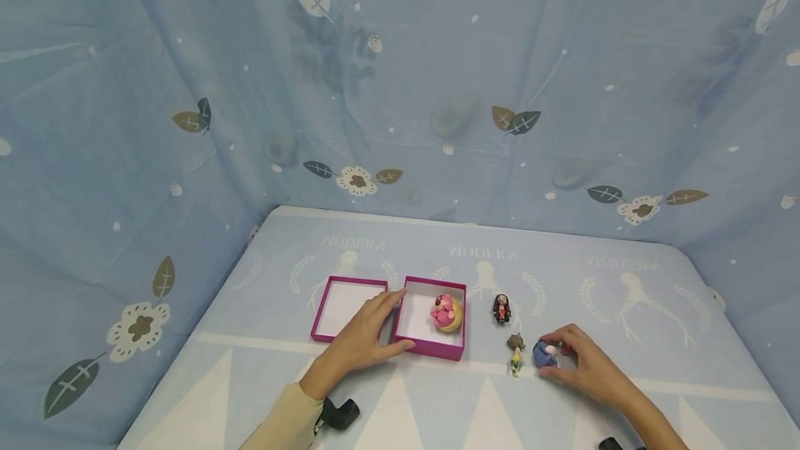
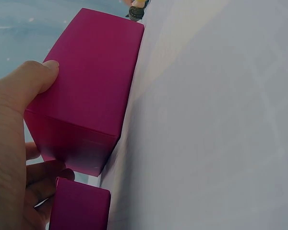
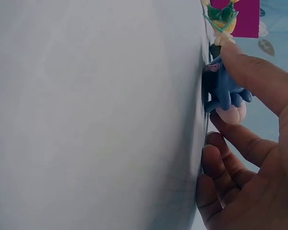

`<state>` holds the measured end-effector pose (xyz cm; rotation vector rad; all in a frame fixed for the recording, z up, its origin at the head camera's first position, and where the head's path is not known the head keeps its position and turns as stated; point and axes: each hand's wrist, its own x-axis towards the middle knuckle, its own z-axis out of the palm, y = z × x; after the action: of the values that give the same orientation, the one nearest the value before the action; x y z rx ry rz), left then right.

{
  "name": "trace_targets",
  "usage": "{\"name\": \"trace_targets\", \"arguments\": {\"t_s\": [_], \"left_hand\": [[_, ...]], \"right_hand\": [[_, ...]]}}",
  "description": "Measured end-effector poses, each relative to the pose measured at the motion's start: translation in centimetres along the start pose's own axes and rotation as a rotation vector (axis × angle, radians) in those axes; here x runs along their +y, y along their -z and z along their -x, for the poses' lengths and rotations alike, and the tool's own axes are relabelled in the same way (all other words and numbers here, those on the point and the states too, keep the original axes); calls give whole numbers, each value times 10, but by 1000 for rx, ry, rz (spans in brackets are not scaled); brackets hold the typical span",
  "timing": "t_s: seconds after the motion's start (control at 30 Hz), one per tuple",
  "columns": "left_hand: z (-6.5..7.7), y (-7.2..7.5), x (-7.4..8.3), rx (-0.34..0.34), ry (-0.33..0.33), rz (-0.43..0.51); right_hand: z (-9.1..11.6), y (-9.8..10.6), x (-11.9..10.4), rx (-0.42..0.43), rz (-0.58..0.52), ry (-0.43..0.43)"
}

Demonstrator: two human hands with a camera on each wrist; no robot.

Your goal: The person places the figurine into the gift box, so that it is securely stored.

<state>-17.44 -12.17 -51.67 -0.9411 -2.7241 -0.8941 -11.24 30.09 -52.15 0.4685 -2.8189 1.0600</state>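
A magenta box (image 1: 430,348) with a white inside stands open-topped at the middle of the table. Inside it, toward the right, lies a pink bear figurine (image 1: 442,312) with a yellow piece behind it. My left hand (image 1: 365,335) grips the box at its left side; in the left wrist view the thumb (image 2: 41,76) lies on the near wall, with the other fingers partly hidden behind. On the right, my right hand (image 1: 581,360) holds a small blue figurine (image 1: 544,354) between thumb and fingers. The figurine is at the tabletop, partly covered by that hand.
Left of the box lies its magenta-rimmed lid (image 1: 340,303), white side up. Two small figurines are between box and right hand: a dark-haired one (image 1: 502,310) farther back and a green-and-yellow one (image 1: 515,354) nearer. A patterned blue curtain (image 1: 400,89) hangs behind the table.
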Motion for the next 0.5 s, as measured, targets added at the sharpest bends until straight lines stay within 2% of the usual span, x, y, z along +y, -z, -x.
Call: {"name": "trace_targets", "arguments": {"t_s": [0.5], "left_hand": [[0,-1,0,-2,15,12]], "right_hand": [[-1,4,8,-5,-55,24]]}}
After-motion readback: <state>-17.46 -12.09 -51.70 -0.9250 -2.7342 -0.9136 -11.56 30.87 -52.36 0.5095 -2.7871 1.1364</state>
